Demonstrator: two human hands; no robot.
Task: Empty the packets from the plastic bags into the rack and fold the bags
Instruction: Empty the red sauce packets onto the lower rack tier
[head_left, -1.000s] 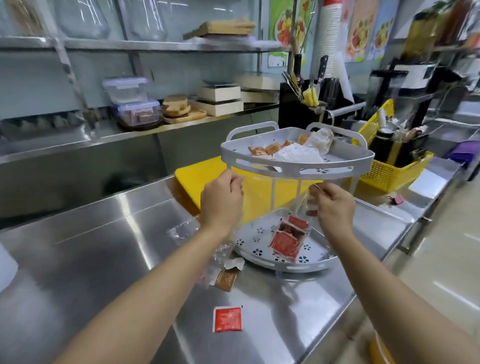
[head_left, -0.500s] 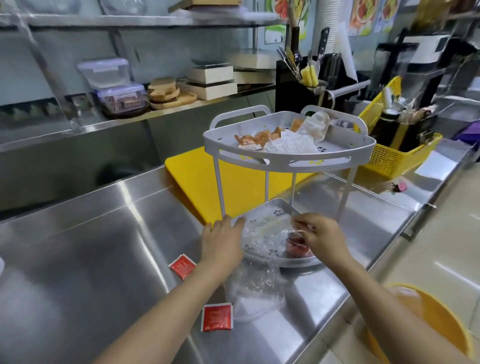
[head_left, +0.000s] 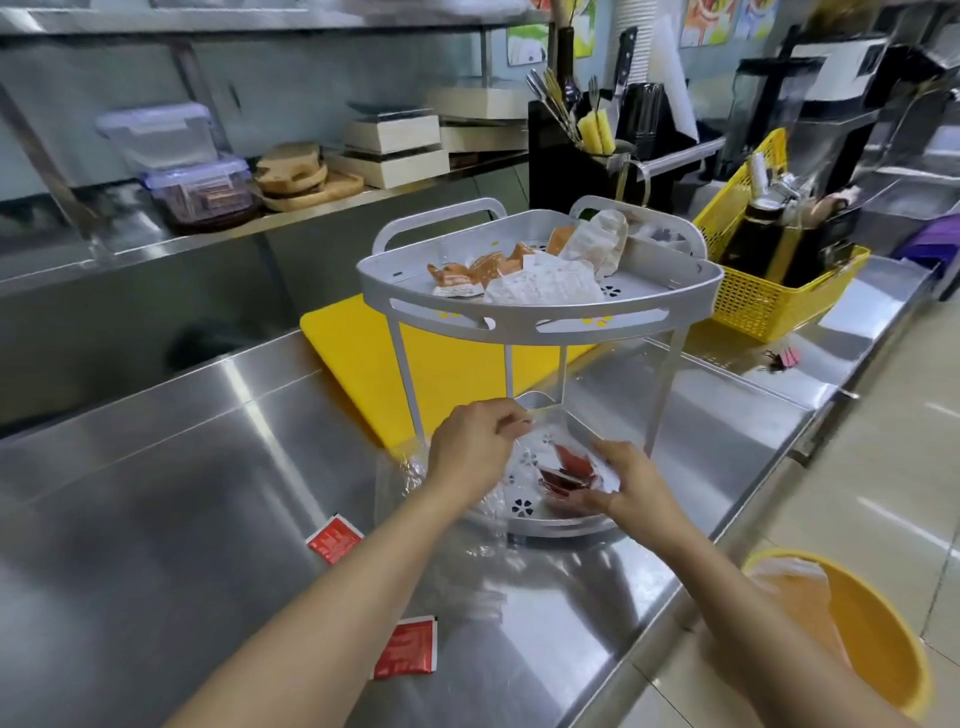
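Holding a clear plastic bag (head_left: 457, 499) over the rack (head_left: 540, 317), my left hand (head_left: 475, 441) pinches it; right hand (head_left: 631, 483) grips its edge.
Two red packets (head_left: 335, 538) lie loose on the counter (head_left: 156, 467); bag outline blurred.

Red packets (head_left: 563, 470) now inside lower tray (head_left: 550, 527)

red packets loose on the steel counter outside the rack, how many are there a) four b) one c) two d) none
c, two: one red packet lies beside the left forearm and another red packet lies nearer the counter's front edge, both flat on the steel counter and outside the rack.
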